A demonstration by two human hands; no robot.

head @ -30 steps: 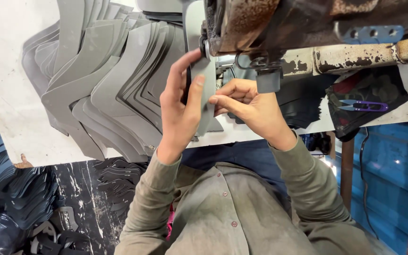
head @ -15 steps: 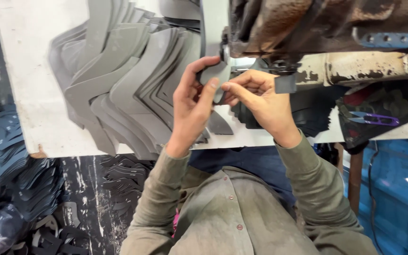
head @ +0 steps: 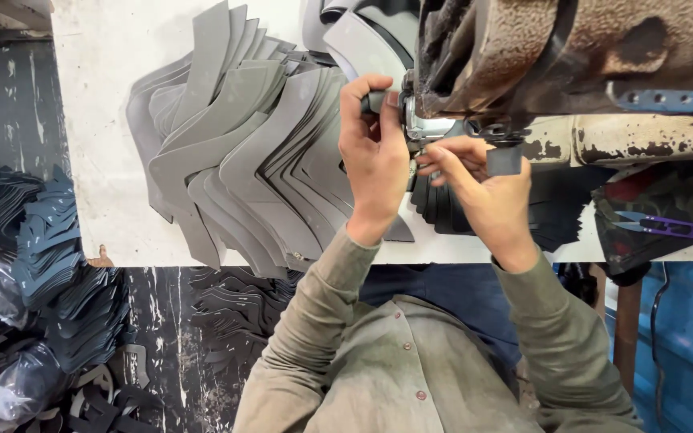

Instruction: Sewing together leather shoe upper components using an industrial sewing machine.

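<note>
My left hand (head: 374, 152) is curled around the edge of a grey cut piece (head: 372, 101), holding it against the needle area of an old rusty sewing machine (head: 571, 56). Close to its right, my right hand (head: 483, 188) pinches the same piece under the machine's metal foot (head: 431, 128) with thumb and forefinger. Most of the held piece is hidden behind my hands. A fan of similar grey cut pieces (head: 258, 152) lies on the white table (head: 98, 120) just left of my left hand.
Black cut pieces (head: 443, 212) lie under my right hand at the table's near edge. Purple thread snips (head: 659, 227) rest in a dark tray on the right. Heaps of dark cut pieces (head: 50, 248) and plastic bags cover the floor at the left.
My left hand has risen from lying flat on the grey piece to a curled grip at the needle. My right hand stayed by the foot. The view shifted right.
</note>
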